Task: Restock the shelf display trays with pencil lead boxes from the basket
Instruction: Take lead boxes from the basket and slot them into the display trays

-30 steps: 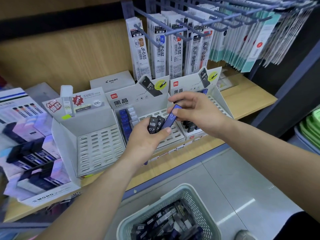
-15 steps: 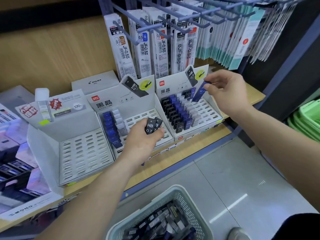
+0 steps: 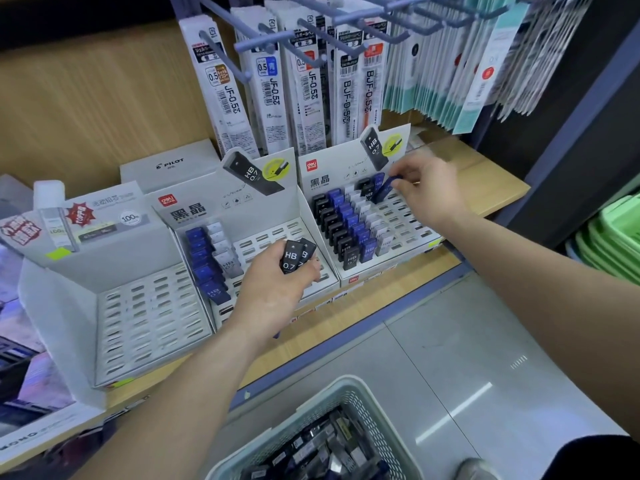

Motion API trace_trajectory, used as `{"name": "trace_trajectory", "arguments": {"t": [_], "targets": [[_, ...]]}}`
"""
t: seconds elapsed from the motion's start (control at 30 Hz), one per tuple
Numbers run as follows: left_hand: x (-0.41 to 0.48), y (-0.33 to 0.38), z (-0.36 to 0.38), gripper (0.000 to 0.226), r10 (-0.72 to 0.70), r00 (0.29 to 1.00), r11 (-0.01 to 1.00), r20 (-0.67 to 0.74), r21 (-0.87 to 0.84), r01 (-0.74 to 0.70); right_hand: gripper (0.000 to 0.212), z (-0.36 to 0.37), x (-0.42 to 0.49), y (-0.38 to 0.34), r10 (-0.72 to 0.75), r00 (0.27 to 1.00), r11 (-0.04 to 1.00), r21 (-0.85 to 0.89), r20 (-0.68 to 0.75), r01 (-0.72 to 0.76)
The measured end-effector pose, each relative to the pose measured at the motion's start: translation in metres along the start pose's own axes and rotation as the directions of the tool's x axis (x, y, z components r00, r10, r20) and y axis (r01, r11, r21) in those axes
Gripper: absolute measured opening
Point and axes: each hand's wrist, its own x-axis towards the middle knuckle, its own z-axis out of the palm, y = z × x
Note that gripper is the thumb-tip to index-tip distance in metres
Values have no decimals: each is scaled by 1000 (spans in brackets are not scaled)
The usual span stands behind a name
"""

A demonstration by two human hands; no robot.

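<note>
My right hand (image 3: 429, 190) has carried the blue box (image 3: 387, 188) to the back row of the right tray (image 3: 414, 233), pinching it at a slot: insertion pending. Left of that tray, my left hand (image 3: 273, 292) grips two black boxes (image 3: 294, 259).

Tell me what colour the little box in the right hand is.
Dark blue, seen best in the head view: the box pinched by the right hand.

A stationery shop: refill packs (image 3: 228, 95) on hooks, branded display trays (image 3: 412, 233) along a wooden shelf (image 3: 491, 181).
</note>
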Motion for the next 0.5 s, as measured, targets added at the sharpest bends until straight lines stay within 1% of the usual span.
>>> {"name": "trace_trajectory", "arguments": {"t": [0.07, 0.2, 0.33, 0.43, 0.5], "targets": [[0, 0, 0, 3, -9, 1000, 1000, 1, -5, 9, 14, 0, 3, -3, -14, 1000, 1000, -22, 16, 15], [0, 1, 0, 2, -10, 1000, 1000, 3, -17, 10, 16, 3, 6, -2, -38, 997, 995, -94, 68, 44], [-4, 3, -2, 5, -14, 1000, 999, 17, -35, 15, 17, 5, 6, 1, -50, 998, 991, -126, 33, 54], [-6, 5, -4, 5, -26, 999, 999, 20, -44, 27, 19, 8, 5, 4, -62, 994, 981, -175, 92, 78], [-7, 5, -5, 5, -35, 999, 998, 35, -53, 36, 22, 8, 1, 1, -74, 993, 977, -192, 93, 91]]}}
